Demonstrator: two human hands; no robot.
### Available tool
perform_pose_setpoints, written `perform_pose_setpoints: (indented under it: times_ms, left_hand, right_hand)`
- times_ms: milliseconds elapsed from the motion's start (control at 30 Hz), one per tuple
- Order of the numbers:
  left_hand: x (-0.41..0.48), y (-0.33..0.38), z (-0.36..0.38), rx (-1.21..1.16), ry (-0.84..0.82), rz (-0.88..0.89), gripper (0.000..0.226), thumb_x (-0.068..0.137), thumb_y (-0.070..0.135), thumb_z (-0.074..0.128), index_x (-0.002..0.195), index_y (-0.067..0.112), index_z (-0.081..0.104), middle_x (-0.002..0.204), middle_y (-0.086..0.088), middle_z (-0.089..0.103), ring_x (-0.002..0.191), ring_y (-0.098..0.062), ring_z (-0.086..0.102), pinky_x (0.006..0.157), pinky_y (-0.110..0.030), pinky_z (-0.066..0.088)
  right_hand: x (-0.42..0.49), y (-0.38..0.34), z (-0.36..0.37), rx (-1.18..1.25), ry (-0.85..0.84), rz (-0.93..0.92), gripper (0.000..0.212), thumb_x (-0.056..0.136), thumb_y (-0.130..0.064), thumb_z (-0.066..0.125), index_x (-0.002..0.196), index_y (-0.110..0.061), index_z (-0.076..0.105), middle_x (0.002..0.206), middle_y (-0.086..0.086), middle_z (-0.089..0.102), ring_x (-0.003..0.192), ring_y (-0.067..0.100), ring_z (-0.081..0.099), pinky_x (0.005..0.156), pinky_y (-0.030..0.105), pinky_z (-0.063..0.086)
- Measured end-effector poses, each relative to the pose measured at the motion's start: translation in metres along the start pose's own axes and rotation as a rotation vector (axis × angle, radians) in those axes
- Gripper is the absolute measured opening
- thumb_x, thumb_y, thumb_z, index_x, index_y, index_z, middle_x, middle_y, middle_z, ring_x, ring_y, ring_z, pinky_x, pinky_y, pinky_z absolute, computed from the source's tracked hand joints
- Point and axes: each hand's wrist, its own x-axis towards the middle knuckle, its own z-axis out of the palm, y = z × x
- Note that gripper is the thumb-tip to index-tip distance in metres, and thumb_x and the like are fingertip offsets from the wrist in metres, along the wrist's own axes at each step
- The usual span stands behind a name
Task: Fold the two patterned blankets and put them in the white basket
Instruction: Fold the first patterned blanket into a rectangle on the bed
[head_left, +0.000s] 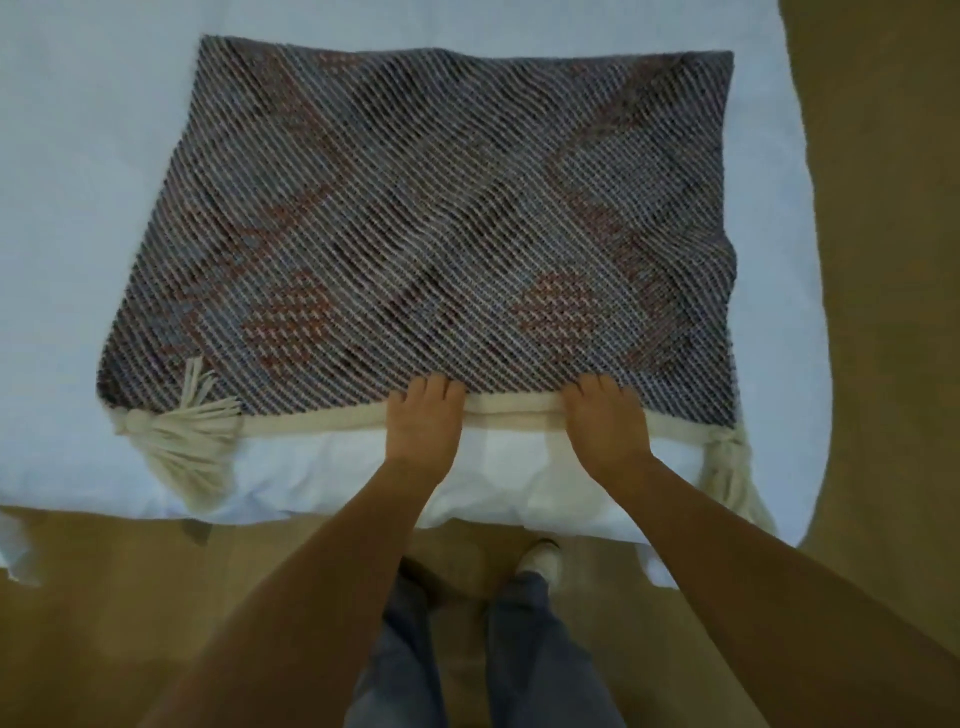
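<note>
Blanket (415, 218) lies flat on bed (78, 156); left hand (423, 418) and right hand (605, 415) sit side by side at its 6 o'clock hem (311, 422), each grip curled onto that cream edge, likely to carry it toward 12 o'clock for a fold; basket out of view.
</note>
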Motion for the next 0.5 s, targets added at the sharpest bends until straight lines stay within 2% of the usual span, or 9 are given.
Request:
perform_pose_setpoints:
  times_ms: [133,200,300,333,367,433,500]
  left_hand:
    - [-0.005,0.006,-0.005,-0.059,0.036,-0.062,0.023,0.091,0.016,0.042,0.111,0.014,0.053,0.111,-0.005,0.056,0.103,-0.026,0.050,0.085,-0.036,0.034]
    - [-0.015,0.009,-0.010,-0.145,0.070,-0.029,0.018,0.086,0.013,0.049,0.101,0.010,0.059,0.101,-0.009,0.061,0.094,-0.028,0.054,0.080,-0.037,0.036]
    - [-0.031,0.013,-0.011,-0.146,0.091,0.075,0.011,0.070,0.007,0.067,0.080,0.008,0.064,0.078,-0.009,0.062,0.074,-0.028,0.060,0.071,-0.037,0.044]
    - [-0.034,0.015,-0.009,-0.108,0.099,0.087,0.014,0.064,0.007,0.072,0.076,0.009,0.064,0.074,-0.008,0.062,0.069,-0.027,0.060,0.068,-0.037,0.047]
    - [-0.035,0.016,-0.006,-0.076,0.084,0.075,0.017,0.064,0.009,0.073,0.079,0.010,0.065,0.078,-0.007,0.063,0.072,-0.026,0.061,0.070,-0.037,0.048]
    - [-0.034,0.024,0.000,-0.041,-0.045,0.024,0.026,0.076,0.017,0.061,0.102,0.014,0.060,0.103,-0.004,0.059,0.096,-0.025,0.056,0.087,-0.038,0.042]
    - [-0.031,0.030,0.005,-0.047,-0.126,-0.015,0.034,0.082,0.021,0.049,0.115,0.016,0.051,0.117,-0.004,0.051,0.109,-0.024,0.047,0.096,-0.036,0.034]
  right_hand:
    - [0.002,0.017,0.001,0.083,0.024,-0.122,0.015,0.061,0.005,0.072,0.072,0.000,0.063,0.071,0.017,0.063,0.067,0.032,0.061,0.057,0.037,0.050]
    - [-0.006,0.025,-0.002,0.149,0.070,-0.180,0.010,0.062,-0.004,0.069,0.061,-0.001,0.060,0.060,0.016,0.061,0.055,0.029,0.059,0.048,0.031,0.047]
    - [-0.020,0.040,-0.001,0.248,0.134,-0.206,0.020,0.062,-0.016,0.049,0.047,-0.003,0.054,0.046,0.011,0.055,0.041,0.025,0.054,0.038,0.023,0.042]
    - [-0.023,0.043,0.003,0.283,0.098,-0.196,0.019,0.064,-0.015,0.049,0.053,-0.001,0.057,0.053,0.014,0.058,0.048,0.028,0.057,0.042,0.027,0.045]
    - [-0.025,0.046,0.009,0.274,0.016,-0.169,0.017,0.070,-0.013,0.051,0.067,0.000,0.062,0.068,0.016,0.062,0.064,0.030,0.061,0.052,0.032,0.049]
    - [-0.026,0.049,0.022,0.207,-0.196,-0.133,0.023,0.083,-0.016,0.050,0.100,-0.004,0.059,0.103,0.014,0.059,0.099,0.030,0.054,0.077,0.035,0.046]
    - [-0.028,0.050,0.031,0.288,-0.269,-0.083,0.028,0.086,-0.017,0.048,0.111,-0.006,0.054,0.116,0.012,0.053,0.109,0.029,0.047,0.084,0.035,0.041]
